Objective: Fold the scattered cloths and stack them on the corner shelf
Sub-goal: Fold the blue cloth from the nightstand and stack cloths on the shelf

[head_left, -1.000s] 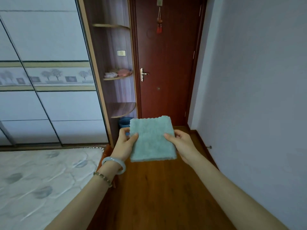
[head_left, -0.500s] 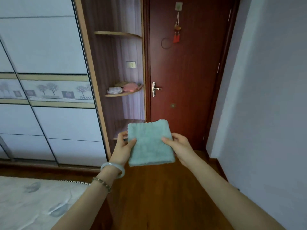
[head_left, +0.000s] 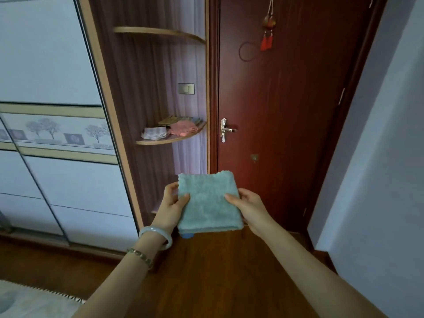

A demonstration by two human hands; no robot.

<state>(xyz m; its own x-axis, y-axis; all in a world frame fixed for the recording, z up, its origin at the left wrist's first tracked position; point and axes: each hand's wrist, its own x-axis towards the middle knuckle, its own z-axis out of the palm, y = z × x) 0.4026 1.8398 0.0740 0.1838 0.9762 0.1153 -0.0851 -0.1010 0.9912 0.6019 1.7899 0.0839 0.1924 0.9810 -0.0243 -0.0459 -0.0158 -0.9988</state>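
Though it was only a small folded square, the cloth (head_left: 207, 200) was held in both hands. The left hand (head_left: 171, 207) pinched its left edge, thumb on top and fingers curled beneath. The right hand (head_left: 249, 207) pinched the right edge the same way. The cloth hung in the air above the floor (head_left: 218, 271), in front of the door (head_left: 286, 111). It was lower than the shelf (head_left: 160, 141) and well apart from it. On that shelf lay a pink cloth (head_left: 183, 128) and, just beside it, a white cloth (head_left: 154, 133).

The cloth looked like thick plush: light, soft and limp, with no stiffness of its own. Gripped at one corner, its layers would likely sag and slide open. The pile seemed grippy rather than slippery, and nothing about it looked fragile. The soundest hold was probably the one in use, with opposite edges pinched through every layer. A flat palm beneath and a thumb above would likely serve as well. The layered edges appeared to face the person at the near side, so that side probably needed the most care when the cloth was set down on the shelf.
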